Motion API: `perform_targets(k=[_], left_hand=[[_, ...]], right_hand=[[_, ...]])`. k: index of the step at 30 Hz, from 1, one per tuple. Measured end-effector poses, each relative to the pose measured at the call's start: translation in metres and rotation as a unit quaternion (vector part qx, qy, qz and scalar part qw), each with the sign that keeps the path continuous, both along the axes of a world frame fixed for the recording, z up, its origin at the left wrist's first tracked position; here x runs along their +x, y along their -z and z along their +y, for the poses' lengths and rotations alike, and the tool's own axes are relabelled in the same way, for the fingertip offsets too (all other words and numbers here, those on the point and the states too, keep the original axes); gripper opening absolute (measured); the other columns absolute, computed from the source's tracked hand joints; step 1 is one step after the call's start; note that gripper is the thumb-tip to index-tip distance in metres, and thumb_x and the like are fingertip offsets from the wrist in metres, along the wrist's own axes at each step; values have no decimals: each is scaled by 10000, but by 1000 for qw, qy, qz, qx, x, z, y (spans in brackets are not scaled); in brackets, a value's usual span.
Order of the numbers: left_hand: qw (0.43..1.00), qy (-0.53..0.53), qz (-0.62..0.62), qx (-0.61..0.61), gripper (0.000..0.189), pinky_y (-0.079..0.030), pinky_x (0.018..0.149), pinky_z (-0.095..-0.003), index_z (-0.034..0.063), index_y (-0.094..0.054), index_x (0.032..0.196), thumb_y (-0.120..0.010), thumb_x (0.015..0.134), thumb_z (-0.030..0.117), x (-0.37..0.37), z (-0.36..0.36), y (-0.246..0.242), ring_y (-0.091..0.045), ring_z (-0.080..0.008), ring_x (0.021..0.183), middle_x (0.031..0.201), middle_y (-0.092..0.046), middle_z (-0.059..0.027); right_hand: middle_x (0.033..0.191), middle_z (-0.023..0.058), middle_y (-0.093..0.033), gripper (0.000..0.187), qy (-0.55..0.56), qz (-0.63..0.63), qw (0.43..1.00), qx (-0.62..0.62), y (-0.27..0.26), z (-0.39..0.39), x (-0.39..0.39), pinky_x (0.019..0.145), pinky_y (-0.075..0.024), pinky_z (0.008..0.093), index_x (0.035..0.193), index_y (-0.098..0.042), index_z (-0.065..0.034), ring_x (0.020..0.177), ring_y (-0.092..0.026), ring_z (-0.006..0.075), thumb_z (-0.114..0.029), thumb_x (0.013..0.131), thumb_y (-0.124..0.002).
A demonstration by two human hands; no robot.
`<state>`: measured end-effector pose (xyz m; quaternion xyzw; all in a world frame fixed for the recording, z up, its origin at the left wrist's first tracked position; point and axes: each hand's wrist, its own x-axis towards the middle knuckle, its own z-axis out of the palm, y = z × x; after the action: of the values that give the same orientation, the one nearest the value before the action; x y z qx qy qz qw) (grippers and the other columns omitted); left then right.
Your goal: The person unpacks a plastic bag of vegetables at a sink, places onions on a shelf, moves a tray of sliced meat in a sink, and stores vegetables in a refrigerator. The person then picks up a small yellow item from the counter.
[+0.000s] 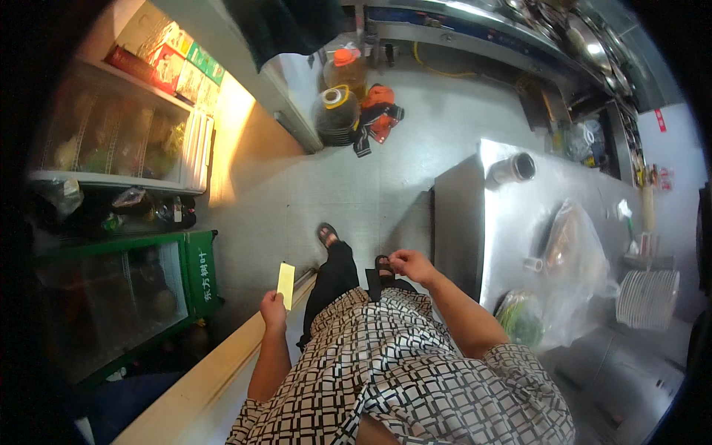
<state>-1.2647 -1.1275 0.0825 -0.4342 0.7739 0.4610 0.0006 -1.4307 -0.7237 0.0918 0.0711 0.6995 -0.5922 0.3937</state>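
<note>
My left hand (273, 307) holds a small yellow paper pad or slip (286, 285) by its lower edge, out beside my left leg. My right hand (410, 266) hangs in front of my right hip, above my sandal, its fingers curled; whether anything small is between them I cannot tell. To its right is a stainless steel worktable (495, 245). On that stand a metal canister (514, 168), a small roll (533, 264), a large clear plastic bag with brownish contents (575, 239) and a bag of green vegetables (522, 320).
Two glass-door coolers, one white-framed (194, 150) and one green (199, 272), stand at the left. Ahead, large plastic jugs (337, 117) and an orange and black garment (381, 114) sit on the floor. A plate stack (647, 300) is at the right, a pale ledge (222, 372) at lower left.
</note>
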Motion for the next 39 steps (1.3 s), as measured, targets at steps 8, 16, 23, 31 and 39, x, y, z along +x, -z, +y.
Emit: perform_targets(k=[8,16,23,31,39], left_hand=[[996,-62,4,61,187,-494,675,-332,-18,-658,975,-595,865,120,-109,-113,49,-613,-182,710,791,-668,-96],[999,-38,19,11,225,-510,720,-348,4,-663,997,-608,845,161,-277,-222,0,-661,-232,756,845,-701,-132],[990,-123,71,-8,193,-508,667,-358,-3,-661,946,-597,846,149,-335,-331,41,-655,-220,708,781,-687,-131],[952,-294,-45,74,228,-517,643,-344,-20,-670,954,-581,854,165,-345,-408,56,-645,-203,715,844,-687,-109],[961,-119,-250,-5,196,-525,590,-412,-25,-675,868,-574,828,138,-357,-482,90,-644,-266,643,754,-675,-162]], right_hand=[[795,57,-674,229,82,-147,961,219,37,-30,-69,590,-502,301,945,-674,-5,670,-620,147,-227,896,-648],[885,86,-688,280,-122,-53,958,255,71,-159,-202,647,-521,297,1086,-666,1,714,-637,166,-214,907,-649],[857,91,-694,279,-123,7,985,123,10,-367,-360,657,-517,278,1056,-672,7,733,-651,134,-225,911,-616],[967,188,-701,286,-440,226,856,149,20,-608,-511,800,-519,420,996,-703,-47,908,-673,357,-283,859,-617],[949,229,-678,291,-322,202,922,77,33,-734,-635,772,-514,456,950,-695,-14,875,-656,389,-272,835,-624]])
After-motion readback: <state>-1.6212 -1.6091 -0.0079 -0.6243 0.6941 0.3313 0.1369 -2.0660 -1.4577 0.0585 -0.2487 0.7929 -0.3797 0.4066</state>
